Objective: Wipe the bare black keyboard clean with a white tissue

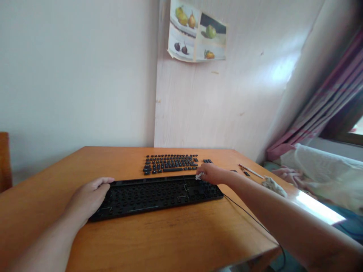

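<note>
A black keyboard base (pixel 147 197) without its keycaps lies across the wooden table, slightly tilted in view. My left hand (pixel 92 196) grips its left end, thumb along the top edge and fingers wrapped round the side. Over the right part of the base, my right hand (pixel 207 174) is closed on a small white tissue (pixel 199 175) that touches or hovers by the upper edge. Behind the base, loose black keycaps (pixel 172 164) are laid out in rows. A smaller keycap group (pixel 207 161) sits just right of them.
A cable (pixel 249 214) runs from the base over the table's front right edge. To the right on the table (pixel 181 234) lie a thin stick (pixel 252 171), small dark pieces (pixel 246 173) and a crumpled cloth (pixel 274 186). Fruit pictures (pixel 197 32) hang on the wall.
</note>
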Tool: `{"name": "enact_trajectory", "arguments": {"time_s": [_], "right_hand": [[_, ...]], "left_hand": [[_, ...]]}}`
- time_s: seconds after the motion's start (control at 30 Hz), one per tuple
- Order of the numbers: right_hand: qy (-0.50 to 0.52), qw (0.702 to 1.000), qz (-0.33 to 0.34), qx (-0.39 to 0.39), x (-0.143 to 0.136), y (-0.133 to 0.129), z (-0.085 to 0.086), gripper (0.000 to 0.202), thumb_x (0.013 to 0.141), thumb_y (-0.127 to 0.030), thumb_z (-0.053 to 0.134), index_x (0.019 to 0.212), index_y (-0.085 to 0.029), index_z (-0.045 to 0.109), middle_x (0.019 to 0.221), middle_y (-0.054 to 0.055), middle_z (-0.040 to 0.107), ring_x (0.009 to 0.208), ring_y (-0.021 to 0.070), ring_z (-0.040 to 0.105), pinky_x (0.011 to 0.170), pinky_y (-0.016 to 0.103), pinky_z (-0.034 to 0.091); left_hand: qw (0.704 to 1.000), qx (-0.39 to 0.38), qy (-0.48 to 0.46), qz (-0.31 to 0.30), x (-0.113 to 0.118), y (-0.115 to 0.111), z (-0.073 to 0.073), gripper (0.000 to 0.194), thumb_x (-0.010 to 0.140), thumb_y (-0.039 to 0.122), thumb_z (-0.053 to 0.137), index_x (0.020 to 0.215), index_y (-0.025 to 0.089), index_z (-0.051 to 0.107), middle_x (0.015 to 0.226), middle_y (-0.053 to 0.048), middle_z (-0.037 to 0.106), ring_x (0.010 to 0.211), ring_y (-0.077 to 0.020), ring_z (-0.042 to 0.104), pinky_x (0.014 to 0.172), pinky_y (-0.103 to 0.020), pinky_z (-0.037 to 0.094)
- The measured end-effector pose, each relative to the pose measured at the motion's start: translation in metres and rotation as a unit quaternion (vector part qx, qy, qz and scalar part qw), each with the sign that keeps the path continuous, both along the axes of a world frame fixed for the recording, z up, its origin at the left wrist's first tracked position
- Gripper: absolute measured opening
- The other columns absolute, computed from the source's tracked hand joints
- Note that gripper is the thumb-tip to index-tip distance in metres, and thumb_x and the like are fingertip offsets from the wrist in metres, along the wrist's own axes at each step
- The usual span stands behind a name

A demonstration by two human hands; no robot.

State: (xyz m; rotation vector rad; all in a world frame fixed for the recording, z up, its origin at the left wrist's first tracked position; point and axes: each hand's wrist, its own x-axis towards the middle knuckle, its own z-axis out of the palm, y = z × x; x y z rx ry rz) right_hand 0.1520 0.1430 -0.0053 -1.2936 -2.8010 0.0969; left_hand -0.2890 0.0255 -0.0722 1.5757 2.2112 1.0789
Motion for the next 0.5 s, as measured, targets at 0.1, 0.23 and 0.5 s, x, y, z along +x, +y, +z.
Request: {"name": "enact_trajectory", "arguments": {"time_s": [0.1, 0.23, 0.5], "right_hand": [[0.003, 1.000, -0.016, 0.004, 0.013, 0.003, -0.003, 0.027, 0.079, -0.012, 0.055, 0.097, -0.016, 0.074, 0.093, 0.008, 0.074, 0.089, 0.0208, 0.064, 0.079, 0.027, 0.045], [0.011, 0.999, -0.032, 0.008, 0.028, 0.005, -0.006, 0.024, 0.079, -0.012, 0.055, 0.095, -0.015, 0.073, 0.093, 0.008, 0.073, 0.089, 0.0209, 0.064, 0.078, 0.027, 0.045], [0.021, 0.997, -0.076, 0.013, 0.050, 0.007, -0.006, 0.024, 0.078, -0.013, 0.056, 0.094, -0.015, 0.073, 0.093, 0.010, 0.073, 0.087, 0.0216, 0.064, 0.076, 0.028, 0.045]], "left_hand": [[1.000, -0.010, -0.002, 0.004, 0.002, -0.001, 0.003, 0.036, 0.084, 0.035, 0.043, 0.108, 0.025, 0.068, 0.114, -0.003, 0.071, 0.107, -0.0241, 0.064, 0.093, -0.035, 0.046], [1.000, -0.009, 0.000, 0.005, 0.003, -0.002, 0.006, 0.037, 0.084, 0.036, 0.044, 0.110, 0.024, 0.068, 0.112, -0.004, 0.072, 0.106, -0.0251, 0.064, 0.092, -0.035, 0.046], [1.000, -0.021, 0.006, 0.006, 0.000, -0.001, 0.005, 0.038, 0.084, 0.038, 0.042, 0.109, 0.025, 0.067, 0.110, -0.004, 0.072, 0.104, -0.0259, 0.065, 0.091, -0.037, 0.047]]}}
